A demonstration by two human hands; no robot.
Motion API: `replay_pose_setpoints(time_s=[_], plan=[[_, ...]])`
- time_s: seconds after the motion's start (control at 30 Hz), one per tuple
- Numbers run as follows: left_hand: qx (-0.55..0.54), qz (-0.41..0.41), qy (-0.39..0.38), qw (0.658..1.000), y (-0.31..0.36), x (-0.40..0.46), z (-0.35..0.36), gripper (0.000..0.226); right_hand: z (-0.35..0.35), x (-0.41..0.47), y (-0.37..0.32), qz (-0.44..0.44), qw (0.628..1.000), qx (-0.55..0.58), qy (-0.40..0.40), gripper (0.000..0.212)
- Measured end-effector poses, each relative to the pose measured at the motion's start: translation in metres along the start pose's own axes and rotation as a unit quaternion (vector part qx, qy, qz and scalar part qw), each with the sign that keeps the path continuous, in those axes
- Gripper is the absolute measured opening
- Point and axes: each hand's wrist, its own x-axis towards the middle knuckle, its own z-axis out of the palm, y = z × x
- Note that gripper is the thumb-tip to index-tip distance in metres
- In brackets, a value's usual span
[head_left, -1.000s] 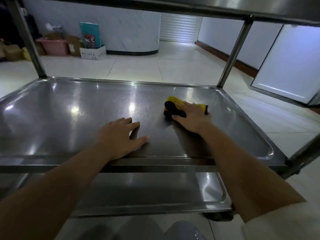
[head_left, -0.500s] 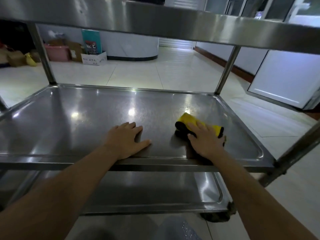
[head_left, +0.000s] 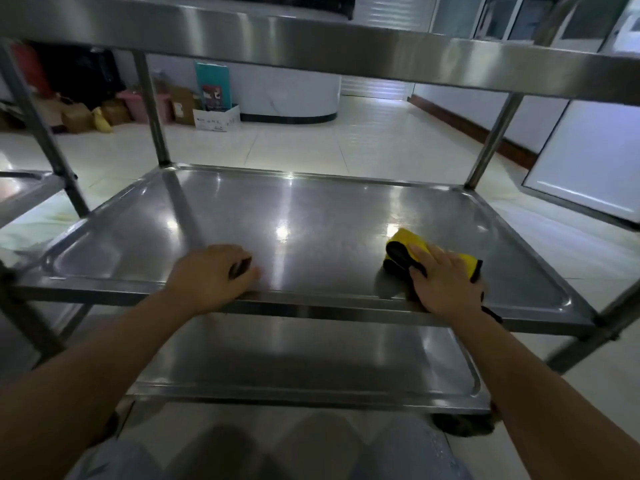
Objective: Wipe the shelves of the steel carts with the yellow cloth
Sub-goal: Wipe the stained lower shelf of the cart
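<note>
tiled commercial back room: steel cart (head_left: 311, 216), boxes (head_left: 216, 117).

Both bare forearms reach forward over the near edge of the middle shelf (head_left: 311, 216). The left hand (head_left: 211, 275) rests palm-down with fingers curled at that edge. The right hand (head_left: 441, 282) lies flat, fingers straight, pressing the yellow cloth (head_left: 412, 242) down.

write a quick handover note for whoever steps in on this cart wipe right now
Right hand: flat on the yellow cloth, pressing it on the middle shelf, right side near the front edge.
Left hand: fingers curled, resting on the shelf's front edge, holding nothing.
Done: cannot tell which parts are wiped.
Left: the rest of this shelf, the bottom shelf, the top shelf.
</note>
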Motion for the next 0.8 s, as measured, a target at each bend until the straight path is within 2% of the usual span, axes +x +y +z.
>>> replay_pose_setpoints(time_s=[0.1,0.17,0.37,0.47,0.57,0.7,0.8], plan=[[0.021,0.025,0.027,0.999,-0.023,-0.019,0.005,0.061,0.006,0.001,-0.041,0.098,0.995,0.017,-0.001,0.047],[0.030,0.025,0.020,0.999,-0.022,-0.018,0.007,0.062,0.010,-0.002,-0.076,0.113,0.994,0.012,-0.010,0.048],[0.033,0.011,0.029,0.999,-0.027,-0.015,0.005,0.050,0.035,-0.021,-0.180,-0.036,0.999,0.009,-0.039,0.044],[0.036,-0.019,0.017,0.999,-0.026,-0.013,0.001,0.042,0.039,-0.034,-0.211,-0.088,0.994,0.008,-0.059,0.045],[0.033,-0.019,0.011,0.999,-0.026,-0.015,-0.001,0.040,0.031,-0.048,-0.198,-0.147,0.988,0.008,-0.047,0.044],[0.034,-0.016,0.012,0.999,-0.022,-0.023,-0.002,0.045,0.014,-0.072,-0.159,-0.203,0.979,-0.013,0.015,0.046],[0.053,-0.023,0.015,0.998,-0.015,-0.030,-0.004,0.048,-0.001,-0.086,-0.143,-0.248,0.968,0.026,0.028,0.053]])
